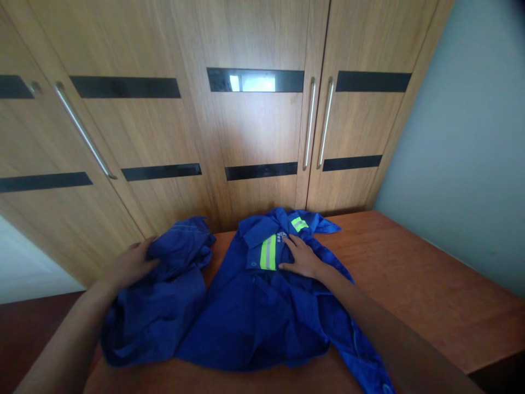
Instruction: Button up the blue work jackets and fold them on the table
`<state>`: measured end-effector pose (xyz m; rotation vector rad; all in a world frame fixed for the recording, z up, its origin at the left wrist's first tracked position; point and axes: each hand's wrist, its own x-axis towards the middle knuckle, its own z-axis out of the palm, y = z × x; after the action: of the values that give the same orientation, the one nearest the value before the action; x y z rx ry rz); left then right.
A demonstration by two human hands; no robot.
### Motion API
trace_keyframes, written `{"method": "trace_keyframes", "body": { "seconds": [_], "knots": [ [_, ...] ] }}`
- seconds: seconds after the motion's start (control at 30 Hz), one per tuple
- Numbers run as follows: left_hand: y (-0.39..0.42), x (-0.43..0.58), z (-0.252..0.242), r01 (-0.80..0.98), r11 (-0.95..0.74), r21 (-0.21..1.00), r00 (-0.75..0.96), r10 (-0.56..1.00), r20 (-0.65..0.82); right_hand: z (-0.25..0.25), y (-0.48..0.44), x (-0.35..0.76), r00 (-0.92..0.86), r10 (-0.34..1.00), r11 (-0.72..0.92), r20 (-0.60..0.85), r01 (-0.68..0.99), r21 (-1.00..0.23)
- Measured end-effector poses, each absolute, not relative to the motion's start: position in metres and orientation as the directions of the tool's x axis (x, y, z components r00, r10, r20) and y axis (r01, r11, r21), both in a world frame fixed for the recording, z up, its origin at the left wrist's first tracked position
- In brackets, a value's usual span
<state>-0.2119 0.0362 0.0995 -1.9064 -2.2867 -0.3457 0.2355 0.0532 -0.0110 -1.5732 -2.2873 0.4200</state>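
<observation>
A blue work jacket (250, 312) with yellow-green and silver reflective patches lies spread and rumpled on the reddish-brown wooden surface. My right hand (301, 257) rests on its upper part, fingers apart, beside the larger reflective patch (268, 253) and some white lettering. To the left, a bunched piece of duller blue cloth (164, 301) adjoins the jacket; I cannot tell whether it is a separate garment. Against its upper left edge is my left hand (137, 264), thumb and fingers apart, with some fingertips hidden by the folds.
Wooden cabinet doors (258, 126) with black strips and long metal handles (310, 123) stand directly behind the clothes. A pale wall (463, 148) borders the wooden surface (430, 295) on the right. The surface's front edge shows at lower right.
</observation>
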Motion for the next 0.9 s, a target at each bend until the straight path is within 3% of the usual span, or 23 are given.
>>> {"method": "trace_keyframes", "body": {
  "seconds": [0.1, 0.2, 0.3, 0.43, 0.57, 0.73, 0.9],
  "knots": [
    [0.033, -0.179, 0.105, 1.000, 0.009, -0.023, -0.001, 0.944, 0.330, -0.009, 0.057, 0.248, -0.361, 0.896, 0.442, 0.258, 0.760, -0.477],
    [0.028, -0.118, 0.098, 0.963, -0.269, 0.023, 0.239, 0.886, 0.397, -0.010, 0.064, 0.258, -0.184, 0.901, 0.381, 0.393, 0.770, -0.512],
    [0.030, -0.057, 0.073, 0.918, -0.373, 0.134, 0.329, 0.906, 0.268, -0.015, 0.070, 0.260, -0.017, 0.927, 0.216, 0.374, 0.841, -0.497],
    [0.040, -0.010, 0.030, 0.903, -0.325, 0.281, 0.316, 0.946, 0.079, -0.018, 0.071, 0.253, 0.000, 0.979, 0.087, 0.205, 0.906, -0.415],
    [0.047, 0.004, 0.013, 0.835, -0.349, 0.425, 0.338, 0.935, 0.103, -0.010, 0.075, 0.253, -0.009, 0.990, 0.067, 0.138, 0.905, -0.421],
    [0.058, -0.011, 0.038, 0.749, -0.303, 0.589, 0.224, 0.953, 0.206, 0.017, 0.086, 0.269, 0.003, 0.979, 0.095, 0.203, 0.875, -0.474],
    [0.071, -0.043, 0.086, 0.563, -0.242, 0.790, -0.003, 0.956, 0.295, 0.056, 0.104, 0.280, 0.131, 0.936, 0.066, 0.326, 0.845, -0.530]
  ]
}}
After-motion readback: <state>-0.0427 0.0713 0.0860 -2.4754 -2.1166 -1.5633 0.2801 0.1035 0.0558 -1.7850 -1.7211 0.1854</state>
